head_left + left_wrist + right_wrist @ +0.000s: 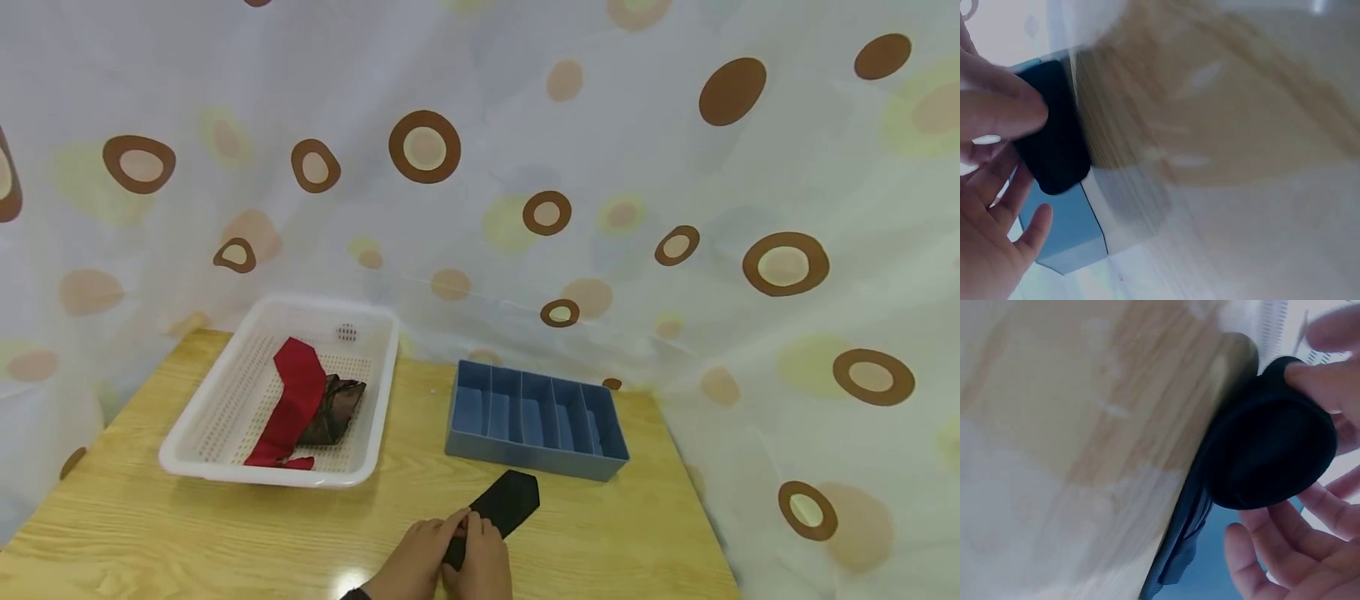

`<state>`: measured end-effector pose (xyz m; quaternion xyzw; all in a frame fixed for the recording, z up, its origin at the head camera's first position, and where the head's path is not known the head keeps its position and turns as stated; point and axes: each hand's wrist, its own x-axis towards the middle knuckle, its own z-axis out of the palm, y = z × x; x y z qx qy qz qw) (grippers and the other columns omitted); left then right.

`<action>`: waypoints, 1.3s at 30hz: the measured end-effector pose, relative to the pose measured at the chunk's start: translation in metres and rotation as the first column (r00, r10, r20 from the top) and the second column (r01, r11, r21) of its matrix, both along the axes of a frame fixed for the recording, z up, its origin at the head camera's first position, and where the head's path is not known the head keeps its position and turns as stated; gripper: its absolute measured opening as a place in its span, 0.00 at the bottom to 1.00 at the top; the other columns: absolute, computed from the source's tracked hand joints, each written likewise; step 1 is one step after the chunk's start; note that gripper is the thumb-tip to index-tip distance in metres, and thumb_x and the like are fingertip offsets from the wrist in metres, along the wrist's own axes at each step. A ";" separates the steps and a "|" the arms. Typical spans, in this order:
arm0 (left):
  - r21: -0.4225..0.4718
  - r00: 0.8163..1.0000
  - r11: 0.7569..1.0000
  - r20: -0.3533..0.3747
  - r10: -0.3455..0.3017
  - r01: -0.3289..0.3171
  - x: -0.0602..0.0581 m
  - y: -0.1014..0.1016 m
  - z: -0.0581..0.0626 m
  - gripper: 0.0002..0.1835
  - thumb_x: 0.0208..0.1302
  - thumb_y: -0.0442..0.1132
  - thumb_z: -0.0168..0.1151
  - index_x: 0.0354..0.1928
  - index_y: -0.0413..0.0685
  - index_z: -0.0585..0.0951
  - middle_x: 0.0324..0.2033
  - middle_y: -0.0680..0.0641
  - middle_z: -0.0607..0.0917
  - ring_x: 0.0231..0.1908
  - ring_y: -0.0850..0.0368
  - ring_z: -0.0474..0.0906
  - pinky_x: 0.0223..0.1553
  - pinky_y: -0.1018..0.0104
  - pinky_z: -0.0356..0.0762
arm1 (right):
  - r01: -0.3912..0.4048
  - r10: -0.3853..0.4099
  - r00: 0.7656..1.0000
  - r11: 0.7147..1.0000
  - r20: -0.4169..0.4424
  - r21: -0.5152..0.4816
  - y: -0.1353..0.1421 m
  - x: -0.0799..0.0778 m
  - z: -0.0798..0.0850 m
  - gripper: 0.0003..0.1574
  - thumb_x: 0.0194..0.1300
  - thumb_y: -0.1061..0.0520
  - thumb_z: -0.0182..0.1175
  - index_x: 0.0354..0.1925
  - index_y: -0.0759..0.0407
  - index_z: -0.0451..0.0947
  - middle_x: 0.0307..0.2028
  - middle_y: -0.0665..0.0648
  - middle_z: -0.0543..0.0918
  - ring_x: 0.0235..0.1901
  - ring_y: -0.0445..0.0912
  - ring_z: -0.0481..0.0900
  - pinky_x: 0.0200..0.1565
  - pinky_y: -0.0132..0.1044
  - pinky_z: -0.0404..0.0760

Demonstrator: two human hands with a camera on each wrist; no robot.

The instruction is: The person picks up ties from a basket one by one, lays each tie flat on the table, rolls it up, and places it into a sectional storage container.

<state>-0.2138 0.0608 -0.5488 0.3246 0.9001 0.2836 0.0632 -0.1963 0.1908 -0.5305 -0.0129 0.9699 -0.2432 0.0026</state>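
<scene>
A black necktie (pixel 510 503) lies across the tabletop, its pointed wide end facing the blue box. Its nearer part is rolled into a coil, seen as a wide loop (pixel 1272 450) in the right wrist view and side-on as a dark band (pixel 1057 131) in the left wrist view. My left hand (pixel 417 553) grips the coil from the left. From the other side my right hand (pixel 486 557) holds it too, the fingers of both hands meeting over the roll. Part of the coil is hidden under the fingers.
A white plastic basket (pixel 174 450) at the left holds a red necktie (pixel 300 392) and a dark brown folded cloth (pixel 341 410). Just beyond the black tie sits a blue-grey box (pixel 525 457) with several narrow compartments. Behind the wooden table (pixel 150 533) hangs a patterned curtain (pixel 495 125).
</scene>
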 end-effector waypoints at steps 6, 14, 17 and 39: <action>0.013 0.998 0.999 0.043 -0.040 0.039 -0.001 -0.002 0.005 0.32 0.59 0.36 0.64 0.65 0.50 0.65 0.45 0.50 0.80 0.46 0.55 0.76 0.53 0.57 0.72 | -0.068 0.086 0.991 0.984 0.106 -0.162 0.016 0.006 0.008 0.27 0.47 0.59 0.71 0.41 0.61 0.66 0.32 0.58 0.78 0.28 0.53 0.77 0.30 0.45 0.75; 0.070 0.988 0.992 0.105 -0.111 0.104 -0.010 -0.003 0.007 0.13 0.61 0.46 0.61 0.46 0.56 0.74 0.36 0.55 0.79 0.37 0.64 0.75 0.41 0.68 0.74 | -0.106 0.147 0.980 0.954 0.132 -0.280 0.036 0.013 0.009 0.19 0.57 0.59 0.64 0.41 0.60 0.64 0.29 0.57 0.78 0.23 0.44 0.74 0.26 0.33 0.71; 0.065 0.980 0.991 0.151 -0.129 0.121 -0.018 0.001 0.008 0.12 0.63 0.49 0.57 0.45 0.54 0.75 0.34 0.54 0.81 0.34 0.65 0.76 0.37 0.71 0.74 | -0.062 0.110 0.984 0.950 0.141 -0.305 0.040 0.010 0.004 0.15 0.63 0.59 0.59 0.43 0.63 0.66 0.29 0.58 0.77 0.24 0.45 0.74 0.27 0.35 0.73; 0.015 0.999 1.000 -0.054 -0.007 0.008 -0.032 0.011 0.003 0.13 0.62 0.47 0.61 0.45 0.51 0.73 0.36 0.51 0.74 0.36 0.57 0.73 0.36 0.65 0.74 | -0.150 0.154 0.988 0.976 -0.018 0.159 0.037 0.008 -0.002 0.32 0.46 0.58 0.72 0.51 0.56 0.75 0.48 0.56 0.79 0.47 0.54 0.78 0.43 0.53 0.76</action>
